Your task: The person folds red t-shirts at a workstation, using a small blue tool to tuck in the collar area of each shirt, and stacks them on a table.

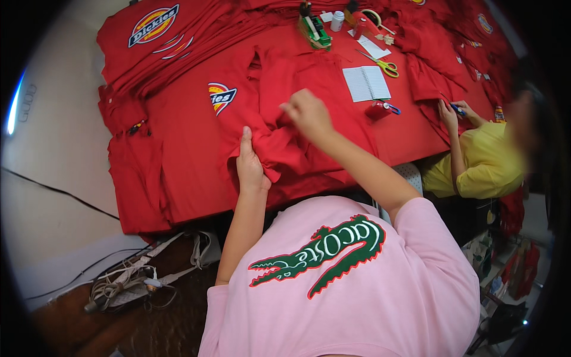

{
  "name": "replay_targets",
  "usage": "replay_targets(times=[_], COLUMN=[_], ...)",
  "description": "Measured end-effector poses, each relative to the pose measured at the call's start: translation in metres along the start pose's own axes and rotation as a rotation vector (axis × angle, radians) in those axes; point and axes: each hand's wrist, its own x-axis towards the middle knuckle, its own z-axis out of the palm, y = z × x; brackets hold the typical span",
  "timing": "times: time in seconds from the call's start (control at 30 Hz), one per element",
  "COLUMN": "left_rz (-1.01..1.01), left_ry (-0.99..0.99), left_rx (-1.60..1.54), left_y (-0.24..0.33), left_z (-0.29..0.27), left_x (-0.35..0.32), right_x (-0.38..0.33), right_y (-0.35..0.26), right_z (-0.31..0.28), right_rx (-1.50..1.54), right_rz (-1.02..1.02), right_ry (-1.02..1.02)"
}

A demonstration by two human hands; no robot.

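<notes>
Soft red cloth garment (284,147), left of white spiral notebook (366,83): likely light, limp; best held at folded edge. Left hand (251,165) clamps bunched cloth; right hand (309,116) curled, cannot tell whether gripping.

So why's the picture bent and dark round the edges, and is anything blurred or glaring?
In the head view, a fisheye lens bows straight edges and leaves black corners; a bright strip of light glares at far left; the person in yellow is blurred around the head; the red garment being handled shows fairly clearly.
</notes>
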Motion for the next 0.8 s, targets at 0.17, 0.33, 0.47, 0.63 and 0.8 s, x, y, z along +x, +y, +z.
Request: replay_targets(times=[0.17,0.33,0.47,0.63,0.8], left_rz=[0.092,0.095,0.110,0.187,0.417], left_ry=[-0.218,-0.319,-0.354,-0.260,-0.152], left_rx=[-0.058,-0.121,-0.104,-0.105,0.409], left_y=[0.029,0.032,0.033,0.037,0.090], left_z=[0.020,0.018,0.031,0.031,0.020], left_x=[-0.015,-0.008,-0.010,-0.006,0.029], right_x=[-0.028,-0.064,-0.050,-0.025,0.030], right_y=[-0.017,-0.061,-0.060,-0.032,0.022], right_z=[-0.060,-0.037,-0.028,-0.046,-0.067], right_rx=[0.249,0.103,0.054,-0.079,-0.172], right_rz=[-0.066,-0.277,-0.272,-0.333,-0.255], right_ry=[-0.103,-0.124,-0.066,-0.139,-0.094])
